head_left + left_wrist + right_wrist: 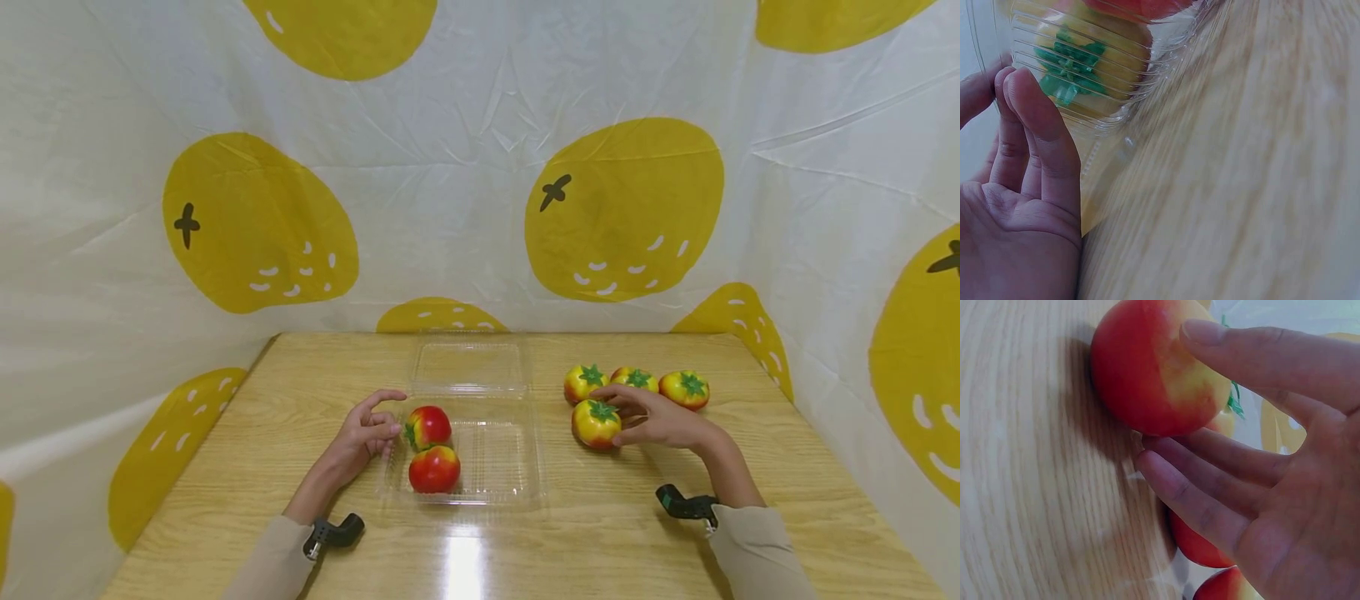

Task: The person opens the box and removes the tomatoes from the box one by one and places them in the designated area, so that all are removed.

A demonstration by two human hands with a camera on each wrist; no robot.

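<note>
My right hand (656, 419) holds a yellow-and-red toy tomato (595, 426) with a green leafy top. Its thumb lies against the near side, and the other fingers reach round behind, partly hidden. In the right wrist view this tomato's red underside (1138, 369) shows close to the wood. The left hand (360, 433) is at the left side of an open clear plastic container (510, 467), thumb and fingertips pinching its rim in the left wrist view. Two toy tomatoes, an upper one (431, 427) and a lower one (435, 470), lie inside along its left side.
Behind the held tomato sit three more toy tomatoes, left (583, 383), middle (633, 379) and right (684, 390). The container's clear lid (468, 367) lies folded back towards the wall. A white cloth with yellow fruit prints (450, 208) encloses the wooden table (600, 533).
</note>
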